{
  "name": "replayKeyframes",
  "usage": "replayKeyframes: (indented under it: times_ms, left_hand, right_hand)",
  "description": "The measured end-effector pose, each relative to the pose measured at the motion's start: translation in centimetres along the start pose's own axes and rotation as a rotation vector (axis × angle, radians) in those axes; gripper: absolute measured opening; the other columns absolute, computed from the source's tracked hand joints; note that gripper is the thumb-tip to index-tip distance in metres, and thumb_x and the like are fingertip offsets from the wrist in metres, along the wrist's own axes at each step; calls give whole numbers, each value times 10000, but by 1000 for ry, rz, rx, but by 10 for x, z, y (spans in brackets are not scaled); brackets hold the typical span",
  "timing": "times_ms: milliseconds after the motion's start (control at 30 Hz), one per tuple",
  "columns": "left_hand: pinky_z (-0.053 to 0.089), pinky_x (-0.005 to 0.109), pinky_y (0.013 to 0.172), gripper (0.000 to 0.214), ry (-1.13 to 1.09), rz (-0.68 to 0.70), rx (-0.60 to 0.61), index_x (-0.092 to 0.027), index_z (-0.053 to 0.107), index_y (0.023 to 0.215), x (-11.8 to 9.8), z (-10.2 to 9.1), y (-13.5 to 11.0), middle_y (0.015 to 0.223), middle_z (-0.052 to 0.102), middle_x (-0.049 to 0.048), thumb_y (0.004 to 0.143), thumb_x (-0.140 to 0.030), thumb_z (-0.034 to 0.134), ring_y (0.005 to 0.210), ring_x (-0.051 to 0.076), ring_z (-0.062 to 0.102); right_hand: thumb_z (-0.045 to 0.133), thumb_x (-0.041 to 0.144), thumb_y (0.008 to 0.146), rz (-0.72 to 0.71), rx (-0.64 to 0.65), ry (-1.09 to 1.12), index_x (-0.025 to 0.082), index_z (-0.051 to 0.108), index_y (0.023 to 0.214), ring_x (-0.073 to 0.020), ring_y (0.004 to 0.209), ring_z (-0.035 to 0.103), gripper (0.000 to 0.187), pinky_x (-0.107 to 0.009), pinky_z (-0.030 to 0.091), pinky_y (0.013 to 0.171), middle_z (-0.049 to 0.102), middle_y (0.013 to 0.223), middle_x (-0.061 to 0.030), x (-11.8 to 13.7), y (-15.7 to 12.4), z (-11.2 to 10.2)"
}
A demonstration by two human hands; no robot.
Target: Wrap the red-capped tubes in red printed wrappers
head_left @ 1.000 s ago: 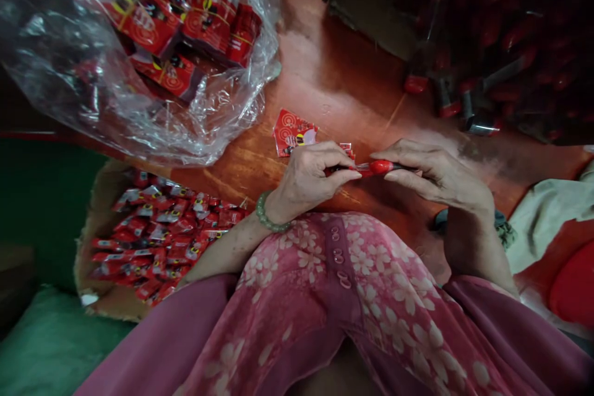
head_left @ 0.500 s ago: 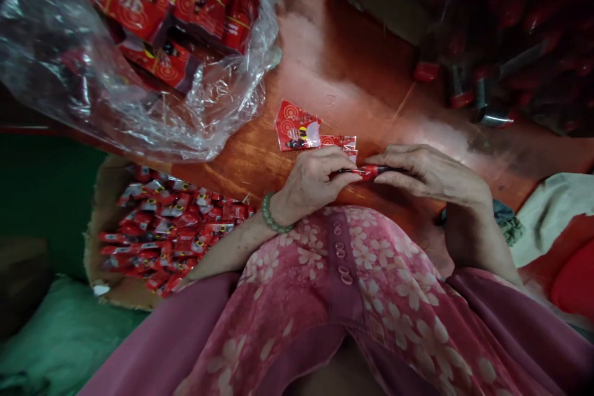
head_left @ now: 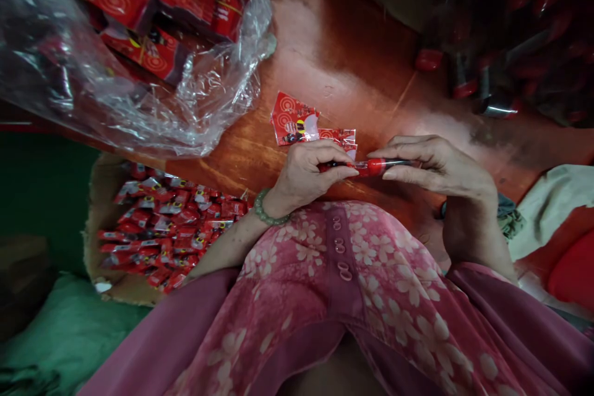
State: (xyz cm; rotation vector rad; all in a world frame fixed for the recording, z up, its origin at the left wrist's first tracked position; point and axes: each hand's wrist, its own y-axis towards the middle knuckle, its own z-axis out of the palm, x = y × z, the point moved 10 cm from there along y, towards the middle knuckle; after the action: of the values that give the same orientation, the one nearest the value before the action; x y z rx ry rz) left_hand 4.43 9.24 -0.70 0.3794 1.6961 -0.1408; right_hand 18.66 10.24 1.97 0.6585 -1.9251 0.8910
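Note:
In front of my chest my two hands face each other just over the table. My left hand (head_left: 312, 172), with a green bead bracelet at the wrist, pinches a small red-and-clear plastic wrapper (head_left: 359, 166) between thumb and fingers. My right hand (head_left: 429, 164) grips a small dark tube with a red end (head_left: 377, 166), and that end points left and meets the wrapper. Whether the tube's tip is inside the wrapper I cannot tell. Just behind my left hand lie red printed packets (head_left: 293, 119), loosely fanned on the table.
A clear plastic bag (head_left: 204, 117) at the upper left holds banded bundles of red packets. Below it, a cardboard box (head_left: 95, 223) contains many red wrapped pieces. Dark tubes with red ends (head_left: 464, 83) lie at the upper right on the reddish table (head_left: 371, 74). A pale cloth (head_left: 547, 204) lies right.
My hands have drawn slightly apart, and more of the tube's red end and the clear wrapper shows between them. The view has shifted a little.

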Motion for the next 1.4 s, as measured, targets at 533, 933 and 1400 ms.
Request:
replayKeyframes:
  times_ms: [533,933,1400]
  left_hand:
    - [541,235,708,226,-28,-137,67,-141,783,929,8,4,-1,861,799,60,856,-355,769,726,131,705]
    - [437,232,611,268,92,-171,327,-145,765,842,4,16,6,646,687,-7,892,-397,689,590,104,564]
    - [340,245,568,239,129,-145,301,-139,729,803,-2,14,10,597,607,-27,907,-330,628,541,86,456]
  right_hand:
    - [601,442,996,81,30,11,196,756,1177,-173,859,730,343,-274,541,798,798,1037,-63,-3,14,12]
    - [575,505,989,130,42,-93,176,731,1090,-179,800,701,378,-278,486,735,784,977,-67,-4,17,16]
    - [544,692,948,111,-124,-90,175,650,911,-131,646,554,529,-251,400,637,672,765,-18,6,29,9]
